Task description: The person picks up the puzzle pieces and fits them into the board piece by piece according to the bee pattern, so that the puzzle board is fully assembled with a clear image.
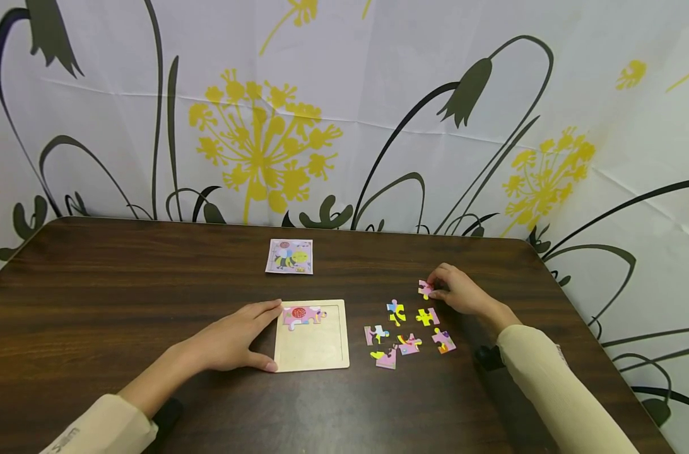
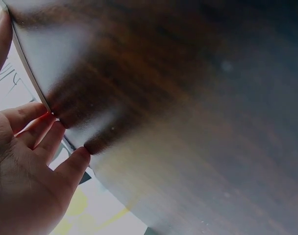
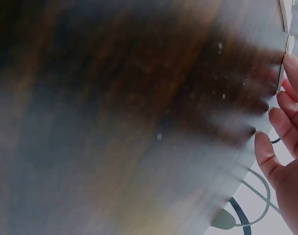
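A pale wooden puzzle tray (image 1: 316, 350) lies on the dark wooden table (image 1: 123, 296), with a few joined pink pieces (image 1: 301, 315) in its top left corner. My left hand (image 1: 242, 334) rests against the tray's left edge, fingers straight at the top corner and thumb at the bottom corner. My right hand (image 1: 438, 289) pinches a pink puzzle piece (image 1: 424, 289) at the table surface, to the right of the tray. Several loose pieces (image 1: 396, 311) lie between the tray and that hand. Both wrist views are blurred and show only fingertips on the table.
A small picture card (image 1: 289, 256) showing a bee lies behind the tray. A flowered curtain (image 1: 344, 126) hangs close behind the table's far edge. The table's right edge runs just beyond my right arm.
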Tool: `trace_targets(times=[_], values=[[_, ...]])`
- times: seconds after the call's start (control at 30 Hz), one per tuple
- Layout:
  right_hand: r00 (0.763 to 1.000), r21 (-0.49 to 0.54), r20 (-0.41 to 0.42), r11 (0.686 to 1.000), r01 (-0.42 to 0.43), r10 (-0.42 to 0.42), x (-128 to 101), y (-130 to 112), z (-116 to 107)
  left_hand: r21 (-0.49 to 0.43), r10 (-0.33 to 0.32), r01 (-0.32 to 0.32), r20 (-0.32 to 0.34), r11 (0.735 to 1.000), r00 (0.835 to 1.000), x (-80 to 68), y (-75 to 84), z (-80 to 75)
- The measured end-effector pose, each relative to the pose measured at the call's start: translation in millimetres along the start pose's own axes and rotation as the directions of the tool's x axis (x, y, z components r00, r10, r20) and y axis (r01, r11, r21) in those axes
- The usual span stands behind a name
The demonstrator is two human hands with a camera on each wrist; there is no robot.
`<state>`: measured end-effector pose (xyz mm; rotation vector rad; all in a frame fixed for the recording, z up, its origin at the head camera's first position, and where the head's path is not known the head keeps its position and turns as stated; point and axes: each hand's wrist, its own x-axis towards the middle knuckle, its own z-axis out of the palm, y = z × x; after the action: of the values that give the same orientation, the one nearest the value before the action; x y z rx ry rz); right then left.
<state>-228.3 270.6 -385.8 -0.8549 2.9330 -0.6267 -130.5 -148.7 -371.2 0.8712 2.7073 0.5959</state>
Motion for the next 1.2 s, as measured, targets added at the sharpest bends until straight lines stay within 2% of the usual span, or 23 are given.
trace_targets(times=[0.33, 0.97, 1.2], values=[[1.0, 0.009, -0.002, 1.0, 0.02, -0.02, -2, 2, -1, -0.003, -0.004, 0.004, 0.005, 1.0, 1.0, 0.3, -0.8, 0.6], [0.999, 0.063, -0.002, 0.997, -0.034, 0.034, -7, -4, -7, -0.005, -0.02, 0.02, 0.014, 1.0, 1.0, -0.4, -0.2, 0.3], [1.0, 0.104, -0.002, 0.994, 0.013, -0.013, -3, -15, -11, -0.005, -0.024, 0.025, 0.015, 1.0, 1.0, -0.7, 0.7, -0.5]])
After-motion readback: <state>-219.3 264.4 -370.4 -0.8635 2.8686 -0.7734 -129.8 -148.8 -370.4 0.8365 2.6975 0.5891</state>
